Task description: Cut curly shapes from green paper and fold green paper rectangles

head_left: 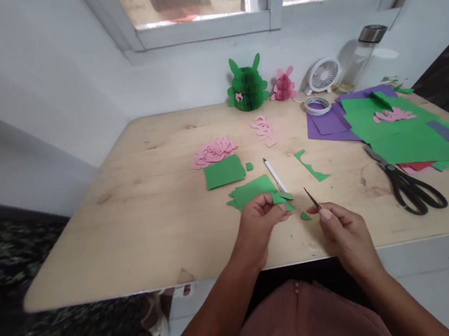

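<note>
My left hand (258, 219) pinches a small cut piece of green paper (281, 199) between thumb and fingers. Closed round a thin, dark, pointed tool (311, 197), my right hand (346, 232) hides its handle, so its kind is unclear. The tool's tip points up and left, apart from the held paper. A small green paper scrap (305, 216) lies on the table between the hands. Just beyond my left hand are more green paper pieces (254, 189) and a white pen (275, 175).
Large black scissors (406, 184) lie to the right, beside green sheets (413, 142) and purple paper (325, 125). Pink cutouts (216, 150) and a green stack (225, 171) sit left. Along the wall stand green (246, 86) and pink (283, 85) paper figures, a fan (323, 75) and a bottle (362, 58).
</note>
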A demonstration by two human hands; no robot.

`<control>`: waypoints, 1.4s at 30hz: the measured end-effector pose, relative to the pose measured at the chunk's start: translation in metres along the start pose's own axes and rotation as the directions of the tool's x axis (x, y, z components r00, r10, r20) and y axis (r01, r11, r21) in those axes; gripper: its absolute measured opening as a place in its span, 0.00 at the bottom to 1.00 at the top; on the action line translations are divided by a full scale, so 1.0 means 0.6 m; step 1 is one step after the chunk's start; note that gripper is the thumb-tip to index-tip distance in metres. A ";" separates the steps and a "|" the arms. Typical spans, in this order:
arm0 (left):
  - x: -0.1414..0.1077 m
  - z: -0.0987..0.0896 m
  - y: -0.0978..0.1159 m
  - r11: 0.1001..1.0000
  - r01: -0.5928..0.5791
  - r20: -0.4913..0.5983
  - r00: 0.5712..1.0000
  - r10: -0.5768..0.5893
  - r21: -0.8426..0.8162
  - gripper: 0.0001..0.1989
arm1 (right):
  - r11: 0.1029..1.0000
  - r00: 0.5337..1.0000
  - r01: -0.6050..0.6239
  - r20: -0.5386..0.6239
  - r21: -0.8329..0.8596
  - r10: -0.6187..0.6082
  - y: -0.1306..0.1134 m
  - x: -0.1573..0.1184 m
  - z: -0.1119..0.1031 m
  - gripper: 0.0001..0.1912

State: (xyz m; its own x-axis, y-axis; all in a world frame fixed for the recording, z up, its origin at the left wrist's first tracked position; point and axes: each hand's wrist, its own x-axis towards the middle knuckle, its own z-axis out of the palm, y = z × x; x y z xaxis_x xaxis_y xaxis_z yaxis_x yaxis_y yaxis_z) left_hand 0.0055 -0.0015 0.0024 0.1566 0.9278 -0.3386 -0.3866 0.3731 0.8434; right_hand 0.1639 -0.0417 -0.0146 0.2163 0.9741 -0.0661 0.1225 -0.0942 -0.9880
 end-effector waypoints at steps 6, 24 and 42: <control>-0.012 -0.004 -0.005 0.956 -0.177 0.059 0.984 0.167 0.236 0.04 | 0.876 0.954 -0.298 0.158 0.378 0.256 -0.010 0.010 0.030 0.20; -0.015 -0.012 -0.011 0.928 -0.185 0.103 0.982 0.160 0.323 0.04 | 0.893 0.977 -0.214 0.060 0.396 0.207 -0.022 0.015 0.057 0.18; -0.013 -0.004 0.008 0.991 -0.017 0.116 0.993 0.001 0.134 0.08 | 0.964 0.996 -0.093 0.014 0.249 0.093 -0.014 0.018 0.049 0.11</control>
State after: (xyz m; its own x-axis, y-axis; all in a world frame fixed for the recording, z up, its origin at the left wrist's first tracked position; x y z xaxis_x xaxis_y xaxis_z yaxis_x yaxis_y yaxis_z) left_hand 0.0002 -0.0070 0.0082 0.2601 0.9219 -0.2872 -0.2640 0.3540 0.8972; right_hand 0.1369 -0.0242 -0.0114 0.2133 0.9639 -0.1592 -0.1435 -0.1303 -0.9810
